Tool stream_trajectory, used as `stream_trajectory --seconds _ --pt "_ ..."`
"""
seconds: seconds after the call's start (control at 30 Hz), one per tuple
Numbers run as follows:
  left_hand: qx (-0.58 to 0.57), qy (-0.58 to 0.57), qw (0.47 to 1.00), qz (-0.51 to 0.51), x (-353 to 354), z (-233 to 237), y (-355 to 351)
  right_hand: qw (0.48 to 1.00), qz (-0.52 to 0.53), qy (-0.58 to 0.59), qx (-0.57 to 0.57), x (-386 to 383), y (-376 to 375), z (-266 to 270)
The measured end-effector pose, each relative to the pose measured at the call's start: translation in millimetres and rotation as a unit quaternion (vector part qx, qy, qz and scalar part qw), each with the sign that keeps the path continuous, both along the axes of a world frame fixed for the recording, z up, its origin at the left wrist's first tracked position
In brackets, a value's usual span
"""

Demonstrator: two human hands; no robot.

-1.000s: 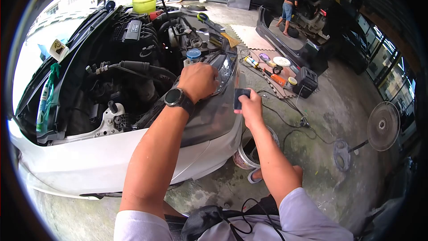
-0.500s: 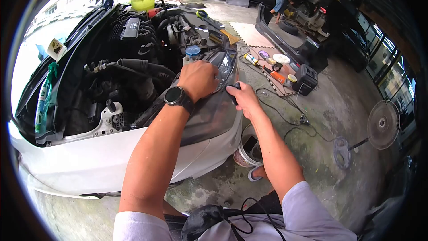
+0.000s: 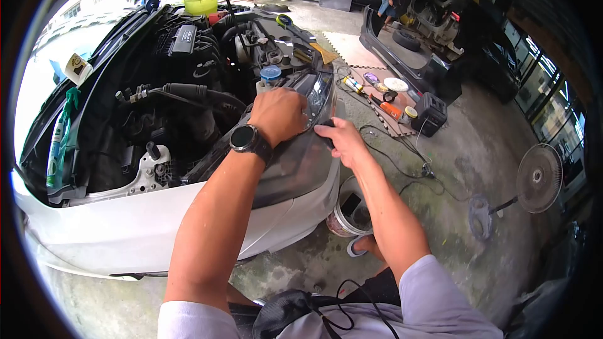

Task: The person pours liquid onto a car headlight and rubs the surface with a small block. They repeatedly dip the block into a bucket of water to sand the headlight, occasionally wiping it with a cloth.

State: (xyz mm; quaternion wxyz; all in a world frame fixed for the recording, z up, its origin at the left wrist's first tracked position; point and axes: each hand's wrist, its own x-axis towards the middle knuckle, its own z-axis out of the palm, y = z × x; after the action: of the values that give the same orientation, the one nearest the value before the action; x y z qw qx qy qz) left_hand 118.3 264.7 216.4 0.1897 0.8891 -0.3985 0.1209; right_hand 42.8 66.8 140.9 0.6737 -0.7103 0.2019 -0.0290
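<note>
Centre frame: pinching dark block (image 3: 327, 123) in right hand (image 3: 347, 140), likely handling light, stiff, best by edges; resting left hand (image 3: 278, 113) near headlight (image 3: 292, 169), cannot tell if gripping.

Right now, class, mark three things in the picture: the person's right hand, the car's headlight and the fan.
Right hand (image 3: 347, 140), head view: on the back of the hand.
Headlight (image 3: 292, 166), head view: on the lens.
Fan (image 3: 538, 176), head view: on the middle of the round grille.
</note>
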Motion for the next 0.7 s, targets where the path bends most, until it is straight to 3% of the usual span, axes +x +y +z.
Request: stream_trajectory --seconds 0.23,0.37,0.5,0.7 --pt "0.0 -0.013 1.0 -0.004 -0.5 -4.3 0.5 0.997 -0.06 -0.046 0.033 18.0 -4.4 -9.6" --pt "-0.002 -0.02 1.0 0.001 0.9 -8.3 -1.5 0.997 -0.024 -0.036 0.063 3.0 -1.0 -8.1" --pt "-0.002 -0.018 1.0 -0.002 1.0 -7.6 -0.8 0.988 -0.106 -0.069 0.083 32.4 -13.7 -15.9" --pt "0.0 -0.034 0.999 -0.005 -0.6 -11.2 -0.7 0.995 -0.06 -0.044 0.066 16.5 -6.4 -18.3"
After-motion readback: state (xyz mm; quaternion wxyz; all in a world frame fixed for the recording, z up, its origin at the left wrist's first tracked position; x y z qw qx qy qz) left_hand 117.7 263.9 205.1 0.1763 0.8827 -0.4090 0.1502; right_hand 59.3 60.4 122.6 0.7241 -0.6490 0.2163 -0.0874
